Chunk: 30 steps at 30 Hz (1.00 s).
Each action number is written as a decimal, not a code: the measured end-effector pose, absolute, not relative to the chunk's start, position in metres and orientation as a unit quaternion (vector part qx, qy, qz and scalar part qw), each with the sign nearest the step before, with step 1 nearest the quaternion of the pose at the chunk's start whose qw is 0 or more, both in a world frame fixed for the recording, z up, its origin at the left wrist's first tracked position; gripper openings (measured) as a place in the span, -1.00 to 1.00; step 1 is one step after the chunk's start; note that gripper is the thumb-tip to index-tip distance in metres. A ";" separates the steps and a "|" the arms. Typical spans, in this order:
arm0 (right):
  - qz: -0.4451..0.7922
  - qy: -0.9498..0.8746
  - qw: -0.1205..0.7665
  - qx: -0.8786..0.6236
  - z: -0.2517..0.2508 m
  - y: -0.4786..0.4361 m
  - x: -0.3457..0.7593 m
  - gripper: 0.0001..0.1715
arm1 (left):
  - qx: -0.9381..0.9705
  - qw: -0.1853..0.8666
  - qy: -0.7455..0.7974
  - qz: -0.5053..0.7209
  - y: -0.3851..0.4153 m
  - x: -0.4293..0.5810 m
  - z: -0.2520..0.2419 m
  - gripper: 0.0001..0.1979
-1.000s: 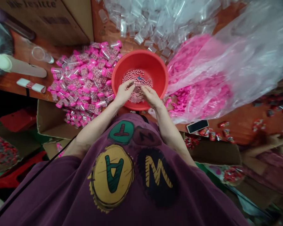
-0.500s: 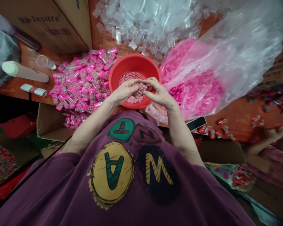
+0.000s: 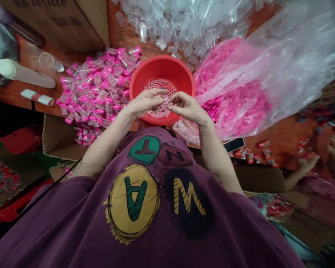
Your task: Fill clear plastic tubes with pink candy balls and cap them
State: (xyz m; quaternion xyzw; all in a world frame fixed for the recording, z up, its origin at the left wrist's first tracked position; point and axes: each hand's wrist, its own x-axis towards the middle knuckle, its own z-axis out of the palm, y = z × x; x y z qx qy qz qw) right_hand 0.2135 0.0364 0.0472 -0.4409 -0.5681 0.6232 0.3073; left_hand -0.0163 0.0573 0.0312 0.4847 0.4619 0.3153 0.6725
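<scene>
My left hand (image 3: 144,103) and my right hand (image 3: 187,108) meet over the near rim of a red bowl (image 3: 181,73) that holds small pink beads (image 3: 156,85). Between their fingertips is a small clear vial filled with pink beads (image 3: 163,104); both hands pinch it with curled fingers. Left of the bowl lies a heap of filled vials with pink caps (image 3: 100,93). Right of the bowl a clear plastic bag of loose pink caps (image 3: 234,100) lies open.
Empty clear vials (image 3: 184,26) are piled behind the bowl. Cardboard boxes (image 3: 61,22) stand at the back left, with a white tube (image 3: 22,72) beside them. A phone (image 3: 234,144) lies by the table edge. Another person's hands (image 3: 321,154) work at the far right.
My hands rose out of the bowl's beads and came together, holding a filled vial between the fingertips above the near rim.
</scene>
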 end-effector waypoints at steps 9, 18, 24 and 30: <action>0.534 -0.614 0.255 -0.522 -0.008 0.037 0.214 -0.68 | 0.436 0.686 0.503 0.295 0.054 -0.030 -0.006 -0.70; 0.290 -0.438 0.325 -0.787 -0.084 -0.040 0.274 -0.66 | 0.408 0.684 0.530 0.291 0.038 -0.014 -0.005 -0.60; 0.287 -0.327 0.239 -0.868 -0.125 -0.037 0.320 -0.59 | 0.416 0.718 0.490 0.269 0.031 0.005 0.005 -0.71; 0.250 -0.354 0.220 -0.874 -0.148 -0.021 0.315 -0.49 | 0.449 0.706 0.479 0.267 0.019 0.020 0.017 -0.77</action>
